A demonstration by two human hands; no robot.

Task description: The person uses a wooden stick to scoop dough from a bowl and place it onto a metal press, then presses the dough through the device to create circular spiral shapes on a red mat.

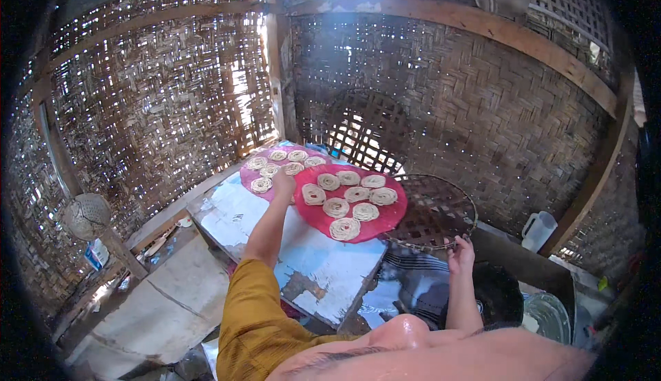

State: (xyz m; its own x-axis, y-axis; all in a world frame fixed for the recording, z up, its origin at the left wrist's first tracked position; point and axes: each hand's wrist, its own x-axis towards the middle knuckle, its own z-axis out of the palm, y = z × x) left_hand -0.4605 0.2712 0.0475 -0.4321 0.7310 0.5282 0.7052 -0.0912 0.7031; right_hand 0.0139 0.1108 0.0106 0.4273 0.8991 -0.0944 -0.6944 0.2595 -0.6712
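One mustard-yellow sleeve (258,298) leads to the left hand (284,184), grip unclear, at one red oval sheet (314,218) of nine cream coils (357,194), lengthwise left-to-right, overlapping one round woven tray (444,209) the right hand (462,254) pinches

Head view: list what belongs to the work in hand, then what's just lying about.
In use:
pale coiled strand rounds
round red sheet
flat pink sheet
round brown woven tray
worn blue-white table

Apparently lying about:
translucent plastic jug
round clear container

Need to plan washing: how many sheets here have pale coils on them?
2: a pink sheet on the table, and a red sheet to its right, overlapping the woven tray. Others could be hidden underneath.
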